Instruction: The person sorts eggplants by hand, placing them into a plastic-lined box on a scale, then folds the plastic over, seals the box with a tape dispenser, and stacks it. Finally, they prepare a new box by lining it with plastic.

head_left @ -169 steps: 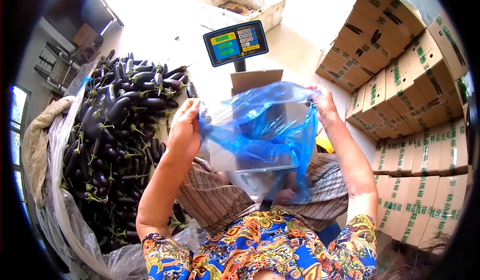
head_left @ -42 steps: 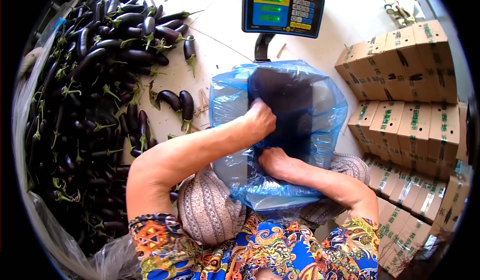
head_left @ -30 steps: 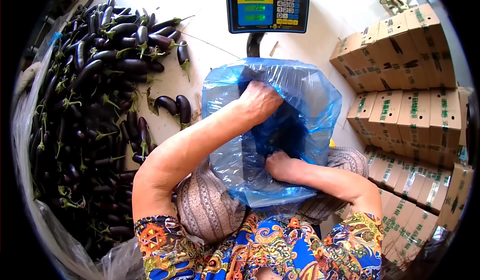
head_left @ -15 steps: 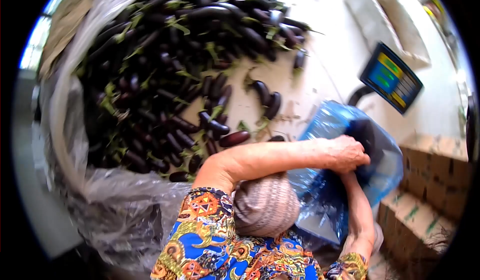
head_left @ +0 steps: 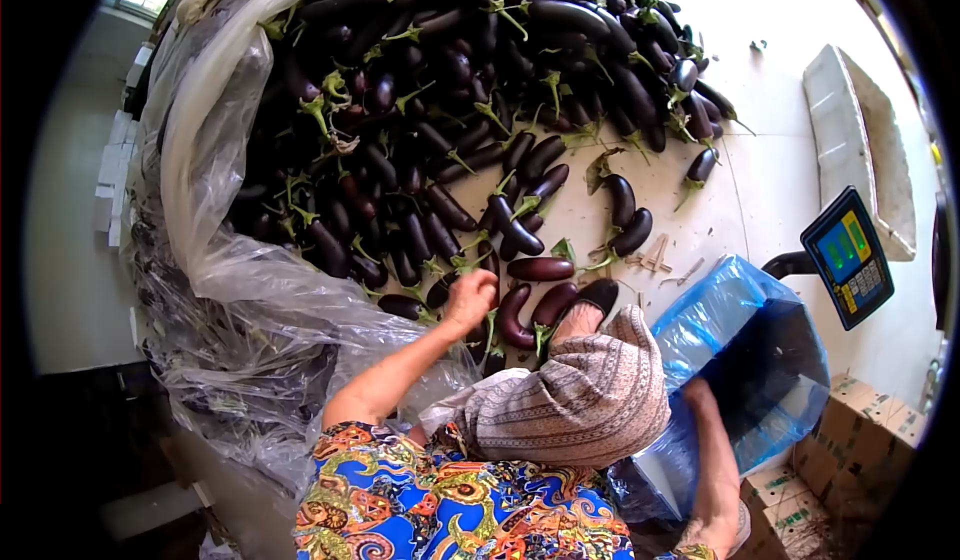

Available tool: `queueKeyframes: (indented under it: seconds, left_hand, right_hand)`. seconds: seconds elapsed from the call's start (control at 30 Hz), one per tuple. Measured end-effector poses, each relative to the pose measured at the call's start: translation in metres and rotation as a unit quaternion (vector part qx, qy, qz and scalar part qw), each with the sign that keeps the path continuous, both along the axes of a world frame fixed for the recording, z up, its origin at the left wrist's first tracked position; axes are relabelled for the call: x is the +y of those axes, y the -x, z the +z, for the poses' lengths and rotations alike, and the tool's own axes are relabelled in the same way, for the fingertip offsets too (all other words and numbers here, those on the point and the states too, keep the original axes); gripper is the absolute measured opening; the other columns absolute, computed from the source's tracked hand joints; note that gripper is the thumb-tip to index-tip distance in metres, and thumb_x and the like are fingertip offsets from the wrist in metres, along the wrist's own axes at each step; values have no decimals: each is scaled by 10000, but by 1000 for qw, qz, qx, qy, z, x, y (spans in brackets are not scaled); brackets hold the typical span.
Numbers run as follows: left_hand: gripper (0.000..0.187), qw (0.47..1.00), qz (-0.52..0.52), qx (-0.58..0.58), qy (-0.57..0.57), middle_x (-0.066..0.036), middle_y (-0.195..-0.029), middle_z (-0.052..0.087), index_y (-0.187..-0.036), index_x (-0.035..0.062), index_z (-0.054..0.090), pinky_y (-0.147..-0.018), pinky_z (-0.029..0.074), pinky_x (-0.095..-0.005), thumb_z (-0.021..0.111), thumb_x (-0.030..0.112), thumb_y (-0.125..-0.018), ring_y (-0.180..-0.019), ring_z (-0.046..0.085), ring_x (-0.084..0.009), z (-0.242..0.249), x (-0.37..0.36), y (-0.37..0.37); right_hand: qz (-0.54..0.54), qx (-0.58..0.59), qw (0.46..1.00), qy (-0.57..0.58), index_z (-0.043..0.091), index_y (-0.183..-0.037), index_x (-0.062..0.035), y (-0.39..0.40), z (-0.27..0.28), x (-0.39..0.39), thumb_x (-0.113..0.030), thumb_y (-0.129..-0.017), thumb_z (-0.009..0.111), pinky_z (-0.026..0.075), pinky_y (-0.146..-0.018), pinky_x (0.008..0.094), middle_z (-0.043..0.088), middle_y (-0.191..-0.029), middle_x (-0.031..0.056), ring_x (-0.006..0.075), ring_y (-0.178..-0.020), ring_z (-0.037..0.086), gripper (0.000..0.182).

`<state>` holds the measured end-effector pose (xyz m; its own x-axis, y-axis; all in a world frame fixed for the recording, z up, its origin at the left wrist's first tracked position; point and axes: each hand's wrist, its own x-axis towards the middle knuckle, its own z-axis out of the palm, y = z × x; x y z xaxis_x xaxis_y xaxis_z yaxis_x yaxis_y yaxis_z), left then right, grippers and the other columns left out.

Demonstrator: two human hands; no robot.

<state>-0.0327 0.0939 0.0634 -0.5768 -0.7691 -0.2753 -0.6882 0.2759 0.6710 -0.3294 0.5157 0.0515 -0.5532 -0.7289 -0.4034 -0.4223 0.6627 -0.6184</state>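
My left hand is among the dark purple eggplants at the lower edge of the pile. Its fingers are curled together beside an eggplant; what lies between them is hidden. Reddish eggplants rest just right of it. On the right, my right hand is at the blue plastic bag, in its dark opening, with its fingers hidden. The bag's mouth stands open, and dark contents show inside.
A scale display on a bent arm stands behind the bag. Beyond it is a white trough. Cardboard boxes sit at the lower right. Clear plastic sheeting borders the pile. My foot in a black shoe is beside the eggplants.
My left hand has moved from the blue bag leftward to the eggplants. My right hand has stayed at the bag. The view has shifted, and my foot now shows.
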Motion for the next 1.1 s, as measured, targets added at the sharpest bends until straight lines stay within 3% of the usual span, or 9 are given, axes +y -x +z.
queueKeyframes:
  seconds: [0.2,0.4,0.53,0.63,0.7,0.77,0.83,0.97,1.1]
  left_hand:
    - [457,956,111,-11,271,-224,-1162,588,-1244,43,557,-950,451,-444,692,220,-845,-1089,556,-402,-15,-148,-2]
    - [649,937,189,-244,160,-245,-1309,459,-1329,39,418,-927,487,-524,699,380,-853,-1140,537,-457,-3,-220,54]
    - [656,927,201,-262,179,-254,-1281,422,-1294,30,414,-857,548,-509,725,355,-816,-1068,599,-454,-34,-241,60]
    - [528,931,174,-268,177,-239,-1170,541,-1185,-4,502,-837,553,-506,702,317,-816,-1034,629,-411,-25,-236,56]
    - [469,940,141,-268,156,-214,-1085,614,-1126,-9,546,-779,580,-462,696,324,-832,-963,667,-365,-22,-227,40]
    - [414,945,233,30,-227,-149,-982,673,-1093,8,583,-649,597,-349,683,334,-858,-839,700,-281,-1,-190,15]
    - [401,891,219,174,-356,-89,-893,690,-1122,32,598,-508,536,-241,636,373,-913,-730,703,-197,15,-130,-1]
    - [575,811,124,236,-521,-80,-966,681,-1247,3,542,-562,550,-251,669,415,-865,-752,696,-188,78,-36,10]
    - [714,794,-50,240,-557,-121,-1247,620,-1411,-37,429,-929,531,-326,629,220,-776,-1095,624,-179,127,10,77]
  right_hand:
    - [27,20,999,-9,595,-1255,-58,-22,4,3,-260,-942,550,437,-998,392,608,-1293,195,289,-1153,584,375]
    - [-95,-230,966,-65,592,-1197,-7,12,0,28,-77,-983,476,418,-1036,366,620,-1258,106,252,-1130,545,254]
    - [-218,-441,850,190,622,-1210,-65,-7,-39,39,-113,-940,525,410,-1048,405,601,-1315,140,295,-1187,533,291]
    - [-276,-463,820,193,621,-1193,-38,-21,-47,38,-191,-925,592,470,-979,425,652,-1208,152,301,-1089,602,310]
    - [-248,-369,885,136,622,-1181,-29,-22,-42,32,-221,-885,648,506,-934,430,674,-1154,171,327,-1035,639,354]
    - [-107,-185,976,-26,646,-1118,-36,-12,3,19,-193,-820,674,521,-878,442,670,-1085,211,379,-998,641,338]
    - [93,-3,965,-244,690,-992,-34,0,89,-22,-155,-760,685,543,-785,471,671,-940,255,434,-919,647,262]
    - [19,19,996,-88,656,-914,7,9,161,-45,-77,-843,624,507,-624,404,664,-765,221,398,-664,629,114]
    - [-216,-211,951,68,673,-1096,-35,13,230,-77,-245,-880,710,518,-777,360,696,-961,81,228,-903,665,303]
